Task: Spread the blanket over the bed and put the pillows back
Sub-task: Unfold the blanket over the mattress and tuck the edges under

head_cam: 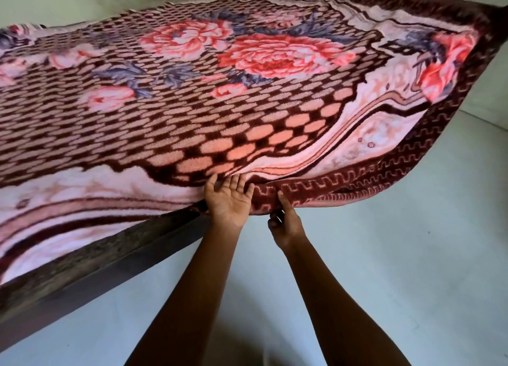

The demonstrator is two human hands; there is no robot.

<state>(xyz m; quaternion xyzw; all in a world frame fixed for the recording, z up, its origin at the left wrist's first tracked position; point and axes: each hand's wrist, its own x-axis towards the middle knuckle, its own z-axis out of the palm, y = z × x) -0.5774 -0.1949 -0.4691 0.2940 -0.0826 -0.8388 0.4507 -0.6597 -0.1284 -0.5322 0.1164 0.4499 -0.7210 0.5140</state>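
At the far left, the dark wooden bed frame (90, 266) runs diagonally from the lower left corner up toward the centre, its side rail showing below the hanging cloth. Over it lies the blanket (220, 104), a plush maroon-and-pink one with a checkered field, large red and pink roses with grey-blue leaves in the middle, pale scrolled bands around that, and a maroon border with a zigzag key pattern. It covers the whole visible top of the bed, from the near edge to the far side by the pale wall (68, 2), and its near left part droops over the rail.

At the centre, at the bed's near corner, the left hand (229, 197) is spread wide, palm showing, fingers pressed up against the blanket's underside where the edge curls. Just beside it, the right hand (284, 222) pinches the maroon border, thumb on the outer face and fingers tucked under it.

To the right, the blanket's corner overhangs the bed and hangs free above the pale floor (398, 242).
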